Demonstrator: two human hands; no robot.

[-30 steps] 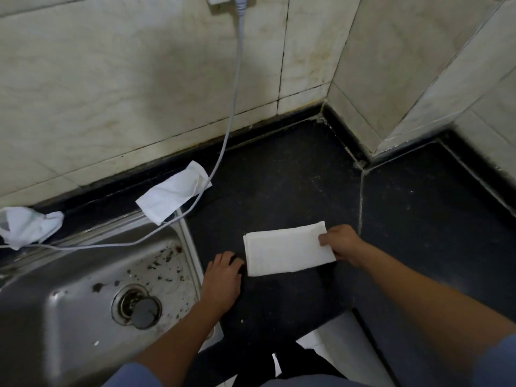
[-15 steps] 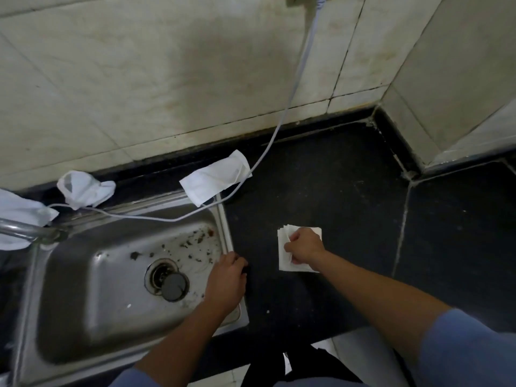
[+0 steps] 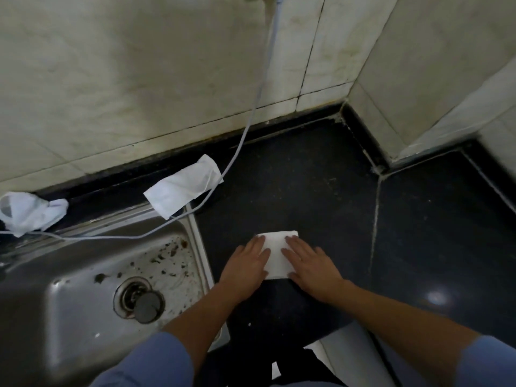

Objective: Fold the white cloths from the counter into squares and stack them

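A white cloth (image 3: 277,254), folded into a small square, lies on the black counter (image 3: 307,185) just right of the sink. My left hand (image 3: 245,268) presses flat on its left side and my right hand (image 3: 310,265) presses flat on its right side, fingers straight. A second white cloth (image 3: 183,189), loosely folded long, lies at the back corner of the sink under a cable. A third, crumpled white cloth (image 3: 29,212) sits on the ledge at the far left.
A steel sink (image 3: 69,289) with a drain plug (image 3: 148,307) fills the lower left. A grey cable (image 3: 245,129) hangs from the tiled wall and runs across the sink's rim. The counter turns a corner at the right, with tiled walls behind.
The rectangular cloth was folded over into a square by my right hand. My left hand moved from the sink's edge onto the cloth, and both hands now press it flat.
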